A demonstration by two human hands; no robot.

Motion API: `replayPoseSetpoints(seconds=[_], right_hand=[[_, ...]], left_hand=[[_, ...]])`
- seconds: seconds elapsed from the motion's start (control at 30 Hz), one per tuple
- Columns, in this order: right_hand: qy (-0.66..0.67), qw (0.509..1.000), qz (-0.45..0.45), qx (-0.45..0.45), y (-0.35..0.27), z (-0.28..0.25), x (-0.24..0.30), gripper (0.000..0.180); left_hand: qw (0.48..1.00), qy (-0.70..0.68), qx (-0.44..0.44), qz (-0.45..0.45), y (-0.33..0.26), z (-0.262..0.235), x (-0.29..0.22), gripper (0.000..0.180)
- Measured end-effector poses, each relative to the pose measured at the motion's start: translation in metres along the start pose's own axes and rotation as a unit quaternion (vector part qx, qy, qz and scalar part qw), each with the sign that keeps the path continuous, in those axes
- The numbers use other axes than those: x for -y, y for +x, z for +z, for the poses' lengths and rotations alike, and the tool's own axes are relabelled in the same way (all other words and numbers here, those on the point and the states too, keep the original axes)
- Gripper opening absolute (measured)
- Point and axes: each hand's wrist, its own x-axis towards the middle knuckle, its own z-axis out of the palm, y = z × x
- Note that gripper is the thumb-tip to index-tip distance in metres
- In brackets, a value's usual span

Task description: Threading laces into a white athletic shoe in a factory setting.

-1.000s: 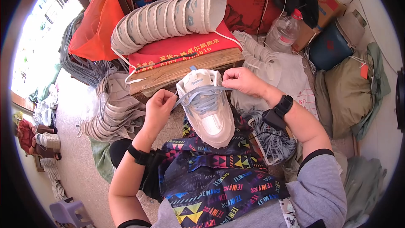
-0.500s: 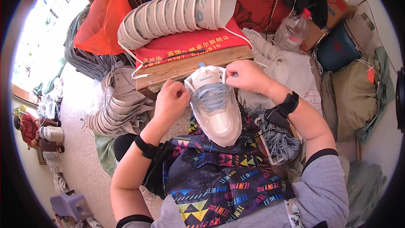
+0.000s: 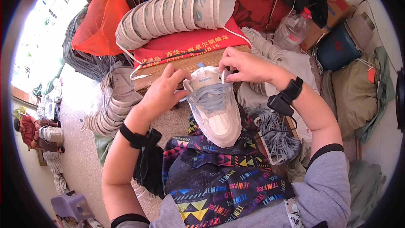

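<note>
A white and pale blue sneaker point(image 3: 216, 110) rests toe-down on my patterned lap, its grey-blue laces crossing the tongue. My left hand point(image 3: 164, 90) grips the shoe's collar on its left side, fingers curled around the top. My right hand point(image 3: 242, 65) pinches a lace end at the top right eyelet of the shoe. Both wrists wear black bands. A loose pile of grey laces point(image 3: 276, 133) lies just right of the shoe, under my right forearm.
A row of pale shoe uppers point(image 3: 173, 17) lies stacked on a red bag point(image 3: 185, 46) over a wooden board point(image 3: 168, 69). More stacked uppers point(image 3: 112, 114) sit at left. A plastic bottle point(image 3: 291, 29), cardboard box point(image 3: 333, 4) and cloth bundles point(image 3: 358, 88) crowd the right.
The view has shifted slightly and the shoe sits a little lower and nearer. My left hand has moved right onto the shoe's collar; my right hand stays at the top laces.
</note>
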Motion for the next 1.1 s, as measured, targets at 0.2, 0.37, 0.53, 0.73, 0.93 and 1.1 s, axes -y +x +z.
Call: replayPoseSetpoints(seconds=[0.2,0.37,0.53,0.73,0.93,1.1], right_hand=[[0.06,0.982,0.002,0.181,0.015,-0.01,-0.014,0.022],[0.121,0.985,0.044,0.118,0.008,0.007,-0.012,0.018],[0.248,0.949,0.196,-0.02,0.014,0.031,-0.002,0.015],[0.237,0.961,0.013,-0.142,0.043,0.032,0.051,0.015],[0.149,0.934,0.123,-0.302,0.02,0.073,-0.015,0.028],[0.614,0.711,0.338,-0.056,-0.003,0.072,-0.001,0.047]], left_hand=[[0.993,-0.076,0.086,0.029,0.01,-0.006,0.027,0.022],[0.983,-0.15,0.102,-0.013,0.006,0.007,0.031,0.011],[0.974,-0.183,-0.104,-0.087,0.0,0.044,0.012,0.012],[0.95,-0.175,-0.257,0.02,0.012,0.024,-0.031,0.01],[0.892,-0.343,-0.245,-0.16,-0.034,0.073,0.021,0.027],[0.865,-0.434,-0.162,-0.192,-0.055,0.102,0.022,0.071]])
